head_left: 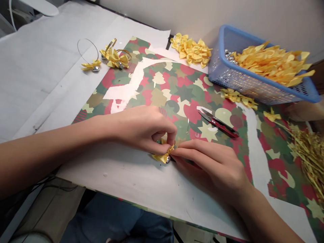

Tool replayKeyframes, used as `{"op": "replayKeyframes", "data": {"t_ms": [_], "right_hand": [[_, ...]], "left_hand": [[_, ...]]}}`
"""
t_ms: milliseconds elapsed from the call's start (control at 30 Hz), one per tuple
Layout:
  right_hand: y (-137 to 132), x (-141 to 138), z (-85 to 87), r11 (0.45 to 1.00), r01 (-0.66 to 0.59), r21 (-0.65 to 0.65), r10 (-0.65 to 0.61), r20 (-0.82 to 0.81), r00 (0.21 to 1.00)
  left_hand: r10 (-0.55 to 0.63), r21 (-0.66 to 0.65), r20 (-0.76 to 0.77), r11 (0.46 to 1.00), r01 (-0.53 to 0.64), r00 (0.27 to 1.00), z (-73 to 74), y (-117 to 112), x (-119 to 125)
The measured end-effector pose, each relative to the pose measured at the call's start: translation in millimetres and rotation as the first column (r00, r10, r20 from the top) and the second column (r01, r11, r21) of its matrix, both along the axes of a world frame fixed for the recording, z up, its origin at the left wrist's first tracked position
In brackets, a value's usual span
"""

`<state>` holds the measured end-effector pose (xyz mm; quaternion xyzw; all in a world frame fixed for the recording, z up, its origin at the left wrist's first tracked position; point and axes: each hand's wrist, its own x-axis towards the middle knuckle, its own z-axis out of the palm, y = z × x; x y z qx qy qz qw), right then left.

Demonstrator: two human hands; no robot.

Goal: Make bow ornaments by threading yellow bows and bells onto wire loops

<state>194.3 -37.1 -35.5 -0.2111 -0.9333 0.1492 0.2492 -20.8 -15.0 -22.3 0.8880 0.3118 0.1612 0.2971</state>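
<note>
Near the table's front edge, my left hand (149, 131) pinches a yellow ribbon bow (159, 158) between thumb and forefinger. A silver bell (168, 159) sits against the bow, and a bit of gold wire or cord shows above it. My right hand (210, 162) closes its fingertips at the bow's right side, by the gold cord. What exactly those fingertips grip is too small to make out. To the right, behind my right hand, lies a pair of thread snips (219, 123) with dark blades and a red part.
A blue basket (220, 64) holds many yellow bows (273, 64) and silver bells (230, 56). More bows (192, 50) are piled beside it. Gold cords (308, 155) lie at right. Finished-looking bow-and-bell rings (117, 59) rest at back left. Patterned paper (177, 87) covers the table.
</note>
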Motion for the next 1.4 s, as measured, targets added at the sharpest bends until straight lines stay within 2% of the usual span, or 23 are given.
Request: {"op": "replayKeyframes", "data": {"t_ms": [633,967,1400], "right_hand": [[3,2,1.9,0.994,-0.060,0.088,0.059,0.018,0.998],[2,2,4.2,0.992,-0.073,0.101,0.070,0.030,0.997],[2,3,2.9,0.991,-0.049,0.126,0.042,0.057,0.998]], "left_hand": [[0.008,-0.009,0.014,1.000,-0.008,1.000,1.6,2,-2],[-0.015,-0.120,-0.039,0.993,0.010,0.999,9.4,1,-3],[-0.083,-0.157,-0.019,0.984,0.079,0.996,9.0,4,-4]]}}
